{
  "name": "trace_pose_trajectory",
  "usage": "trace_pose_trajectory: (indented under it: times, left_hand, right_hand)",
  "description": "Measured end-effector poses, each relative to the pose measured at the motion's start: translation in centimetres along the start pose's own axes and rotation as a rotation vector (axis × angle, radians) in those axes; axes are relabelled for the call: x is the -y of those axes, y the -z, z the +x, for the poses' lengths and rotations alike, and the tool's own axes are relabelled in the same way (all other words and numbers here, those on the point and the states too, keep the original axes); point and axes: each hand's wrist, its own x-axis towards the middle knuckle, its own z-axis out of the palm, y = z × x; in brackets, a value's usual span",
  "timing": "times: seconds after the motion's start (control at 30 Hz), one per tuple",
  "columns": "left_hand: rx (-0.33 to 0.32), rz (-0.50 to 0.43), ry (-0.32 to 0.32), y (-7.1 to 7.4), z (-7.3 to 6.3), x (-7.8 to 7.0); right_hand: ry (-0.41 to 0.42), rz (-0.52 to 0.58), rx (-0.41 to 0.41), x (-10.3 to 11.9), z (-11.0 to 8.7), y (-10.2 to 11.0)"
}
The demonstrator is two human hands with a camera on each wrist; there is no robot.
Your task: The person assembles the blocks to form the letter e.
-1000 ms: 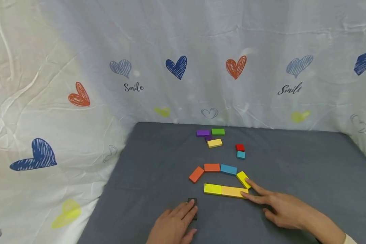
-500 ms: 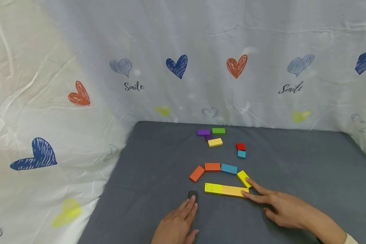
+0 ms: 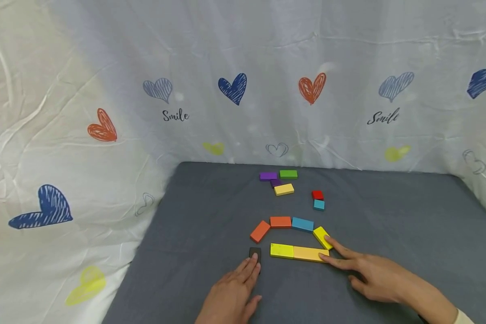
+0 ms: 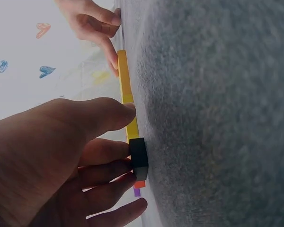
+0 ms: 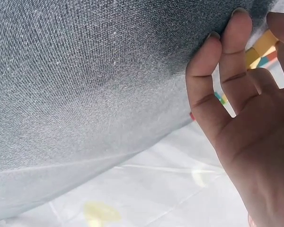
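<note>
In the head view, my left hand lays its fingertips on a black block, thumb held away from it. The left wrist view shows the fingers along one face of that block. My right hand stretches two fingers forward. One touches a tilted yellow block; the other rests on the right end of an orange-yellow block. A lime-yellow block meets that block end to end. Above this row, an arc runs from a slanted orange block through another orange block and a blue block.
Farther back on the grey cloth lie a purple block, a dark purple block, a green block and a pale yellow block. A red block and small blue block sit right of them.
My left hand has slid the black block forward over the cloth, toward the left end of the yellow row. The right hand and the other blocks have stayed in place.
</note>
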Motion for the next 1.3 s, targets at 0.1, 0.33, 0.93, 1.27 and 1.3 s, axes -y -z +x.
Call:
trace_pose_trajectory:
  times: [0.1,0.33,0.93,1.27,1.3]
  left_hand:
    - [0.002,-0.021,0.000,0.0,0.1,0.2]
    - [-0.005,-0.046,-0.007,0.2,0.3,0.6]
    - [-0.047,-0.031,-0.012,0.2,0.5,0.9]
    - [-0.067,-0.024,-0.041,0.1,0.5,1.2]
    - [-0.068,-0.022,-0.044,0.1,0.5,1.2]
  right_hand:
    - [-0.005,-0.005,-0.002,0.0,0.0,0.0]
    - [-0.002,-0.016,-0.008,-0.1,-0.1,-0.1]
    - [0.003,0.000,-0.033,0.0,-0.2,-0.1]
    - [0.009,0.003,-0.038,0.0,-0.2,-0.2]
    - [0.012,0.003,-0.040,0.0,-0.2,-0.2]
